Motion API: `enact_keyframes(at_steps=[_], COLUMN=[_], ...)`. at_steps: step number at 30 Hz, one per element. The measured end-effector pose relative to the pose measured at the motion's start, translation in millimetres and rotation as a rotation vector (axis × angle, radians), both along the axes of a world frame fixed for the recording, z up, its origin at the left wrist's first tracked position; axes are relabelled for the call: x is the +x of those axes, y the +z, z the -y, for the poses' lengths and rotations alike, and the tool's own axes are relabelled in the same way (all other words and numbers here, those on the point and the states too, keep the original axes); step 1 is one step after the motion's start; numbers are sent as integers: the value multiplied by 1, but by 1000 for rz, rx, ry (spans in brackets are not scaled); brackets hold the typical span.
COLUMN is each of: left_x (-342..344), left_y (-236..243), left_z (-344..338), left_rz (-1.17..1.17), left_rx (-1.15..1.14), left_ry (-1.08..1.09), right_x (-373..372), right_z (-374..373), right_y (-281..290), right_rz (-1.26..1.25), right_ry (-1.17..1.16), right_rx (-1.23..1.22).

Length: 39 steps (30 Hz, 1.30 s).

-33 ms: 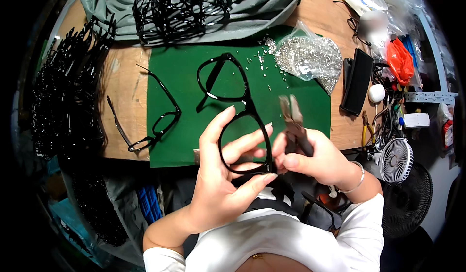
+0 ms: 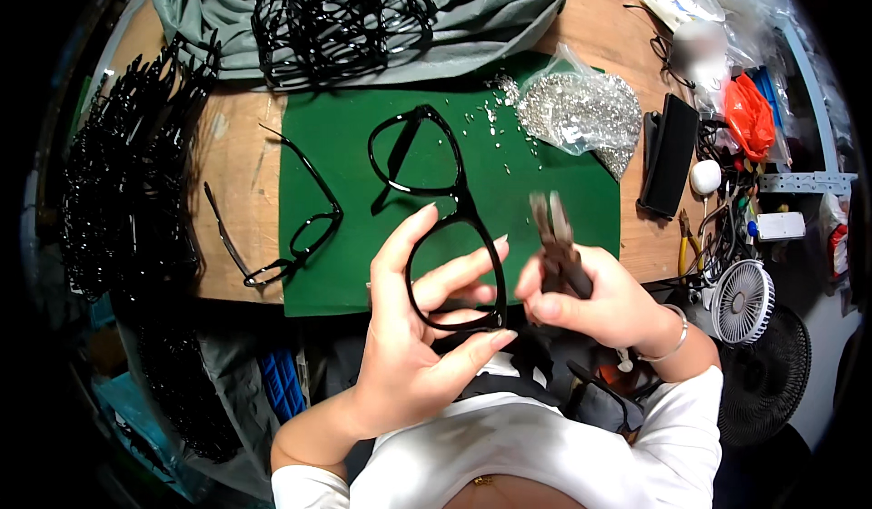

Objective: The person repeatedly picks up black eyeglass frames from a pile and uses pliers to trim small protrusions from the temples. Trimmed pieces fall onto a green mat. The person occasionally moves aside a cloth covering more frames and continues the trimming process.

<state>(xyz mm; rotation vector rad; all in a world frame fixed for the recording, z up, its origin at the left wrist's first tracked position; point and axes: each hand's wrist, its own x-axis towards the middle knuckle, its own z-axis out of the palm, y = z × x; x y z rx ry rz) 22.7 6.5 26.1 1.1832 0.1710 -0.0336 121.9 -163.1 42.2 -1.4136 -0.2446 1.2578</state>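
Note:
My left hand [image 2: 395, 355] holds a large black eyeglass frame [image 2: 465, 202] by its near rim, thumb on the outer corner and fingers behind and through the lens opening. One temple shows folded behind the far rim. Close to its right, my right hand [image 2: 613, 305] is closed around dark-handled pliers [image 2: 561, 241]. Their jaws point away from me, slightly parted, apart from the frame. Another black pair of glasses [image 2: 338, 211] lies with temples spread at the left edge of the green mat [image 2: 363, 268].
A clear bag of small silvery pieces [image 2: 581, 114] sits at the mat's far right, with loose pieces beside it. Black frames are heaped on grey cloth [image 2: 490, 28] and stacked at left [image 2: 127, 182]. A black phone-like object [image 2: 669, 155], cables and fans [image 2: 742, 300] line the right.
My right hand and the pliers have shifted slightly right and toward me, a little farther from the frame. My left hand keeps its hold on the eyeglass frame.

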Motion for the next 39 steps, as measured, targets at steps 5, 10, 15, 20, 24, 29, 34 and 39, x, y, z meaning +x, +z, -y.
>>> enact_keyframes(at_steps=[5,10,15,20,24,29,34,39], left_x=[1,1,4,8,9,3,-42,-38], left_y=[5,0,-2,-4,-4,-16,-30,-17], left_z=[-6,-6,2,3,2,10,0,7], left_rz=[-20,-3,-17,-46,-84,-40,28,-134], left_rx=[-58,1,39,1,10,-34,-40,-43], left_ry=[-41,-82,-69,-70,-52,-65,34,5], right_x=[3,12,5,17,22,0,5,24], right_z=[6,-3,-1,2,20,23,25,20], right_y=[10,20,13,13,-8,-60,-54,-76], right_rz=[211,314,585,302,536,1260,1221,1202], right_ry=[485,604,614,632,450,461,432,174], right_rx=[-32,-117,-233,-246,-142,-559,-492,-470])
